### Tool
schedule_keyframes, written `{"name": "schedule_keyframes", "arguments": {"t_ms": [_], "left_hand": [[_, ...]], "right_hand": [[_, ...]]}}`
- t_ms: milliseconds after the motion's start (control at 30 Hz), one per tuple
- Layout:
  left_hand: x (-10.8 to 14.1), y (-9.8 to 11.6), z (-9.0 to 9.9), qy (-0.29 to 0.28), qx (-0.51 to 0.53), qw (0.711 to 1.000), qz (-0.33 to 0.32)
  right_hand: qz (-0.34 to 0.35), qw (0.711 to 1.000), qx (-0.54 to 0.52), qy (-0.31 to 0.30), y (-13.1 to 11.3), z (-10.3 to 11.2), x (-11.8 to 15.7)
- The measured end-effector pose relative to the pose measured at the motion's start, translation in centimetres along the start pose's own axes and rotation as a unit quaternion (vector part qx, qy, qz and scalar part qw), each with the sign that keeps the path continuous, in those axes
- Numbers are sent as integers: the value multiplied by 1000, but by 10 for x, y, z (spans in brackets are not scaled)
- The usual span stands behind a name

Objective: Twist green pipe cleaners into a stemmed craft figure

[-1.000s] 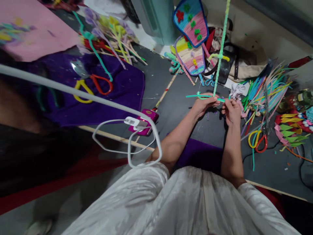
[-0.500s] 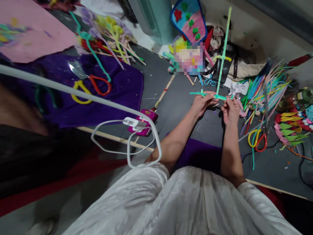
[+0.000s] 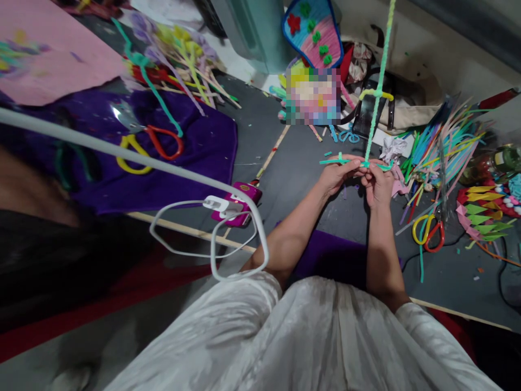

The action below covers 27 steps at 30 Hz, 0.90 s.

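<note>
My left hand (image 3: 340,174) and my right hand (image 3: 378,183) meet over the grey table, fingertips almost touching. Both pinch a pipe-cleaner piece (image 3: 380,93) where its long stem joins a green crosspiece at the bottom. The stem rises away from me, pale green turning yellowish toward the top, which runs out of the frame. A short yellow pipe cleaner (image 3: 366,93) crosses it partway up. To the left of my left hand, the crosspiece's green end sticks out with a small upright loop; its other end curls over my right fingers.
Scissors (image 3: 423,231) and a bundle of pipe cleaners (image 3: 442,144) lie at right. Another pair of scissors (image 3: 134,155) rests on purple cloth (image 3: 195,146) at left. A white cable (image 3: 122,149) crosses in front, near a magenta power bank (image 3: 244,195). A bag (image 3: 411,108) stands behind.
My right hand has slid left along the green crosspiece, closer to my left hand, and now pinches near the stem's foot. The stem has shifted slightly right and up in view.
</note>
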<state>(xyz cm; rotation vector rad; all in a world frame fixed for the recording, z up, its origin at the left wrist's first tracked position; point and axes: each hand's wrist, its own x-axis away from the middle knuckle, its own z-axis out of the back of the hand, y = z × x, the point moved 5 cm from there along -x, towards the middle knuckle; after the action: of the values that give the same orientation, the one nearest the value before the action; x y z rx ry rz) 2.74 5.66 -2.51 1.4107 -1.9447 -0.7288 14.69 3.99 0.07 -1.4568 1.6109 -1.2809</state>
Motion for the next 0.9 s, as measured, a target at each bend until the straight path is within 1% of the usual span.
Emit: {"name": "schedule_keyframes", "arguments": {"t_ms": [133,267,400,533,600,767,900], "left_hand": [[0,0,1,-9,-10,1000,-3],[-2,0,3,-1,-14,1000,-6],[-1,4,3,14,-9,1000,-9],[-1,5,3,26,-23,999,-2],[-1,4,3,23,-25,999,-4],[-2,4,5,26,-24,999,-4],[-2,4,5,27,-29,999,3]], "right_hand": [[16,1000,8,-2,-1,-2,1],[39,999,22,-2,-7,2,1],[83,993,73,44,-13,15,-1],[111,984,114,74,-13,24,-5],[116,984,116,76,-13,26,-6],[93,987,126,42,-14,30,-8],[107,979,162,60,-17,35,-8]]}}
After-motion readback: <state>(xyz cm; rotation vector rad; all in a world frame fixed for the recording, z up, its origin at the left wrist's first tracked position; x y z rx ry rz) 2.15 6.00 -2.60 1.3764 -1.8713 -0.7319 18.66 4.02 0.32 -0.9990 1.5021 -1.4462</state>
